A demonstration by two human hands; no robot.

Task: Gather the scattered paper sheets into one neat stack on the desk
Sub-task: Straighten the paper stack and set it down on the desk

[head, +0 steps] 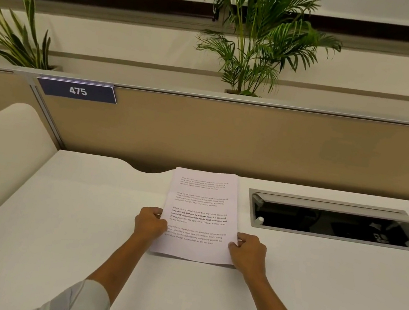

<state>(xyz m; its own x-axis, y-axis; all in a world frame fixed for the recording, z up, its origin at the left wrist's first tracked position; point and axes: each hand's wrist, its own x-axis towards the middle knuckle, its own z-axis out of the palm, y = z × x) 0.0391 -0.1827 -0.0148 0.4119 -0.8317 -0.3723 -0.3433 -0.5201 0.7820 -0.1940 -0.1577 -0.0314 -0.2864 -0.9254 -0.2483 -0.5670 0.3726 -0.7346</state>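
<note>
A stack of white paper sheets point(201, 208) with printed text lies on the white desk point(77, 228), near its middle. The top sheet covers the ones beneath, so how many there are is hidden. My left hand point(150, 223) grips the stack's left edge, thumb on top. My right hand point(248, 250) grips the right edge near the lower corner. The stack's edges look aligned and its bottom edge rests on the desk.
An open cable hatch point(338, 220) with a raised grey lid is set into the desk right of the paper. A tan partition point(228, 137) with a "475" label point(77, 90) runs behind. Plants point(257, 42) stand beyond it. A low cream divider point(1, 148) bounds the left.
</note>
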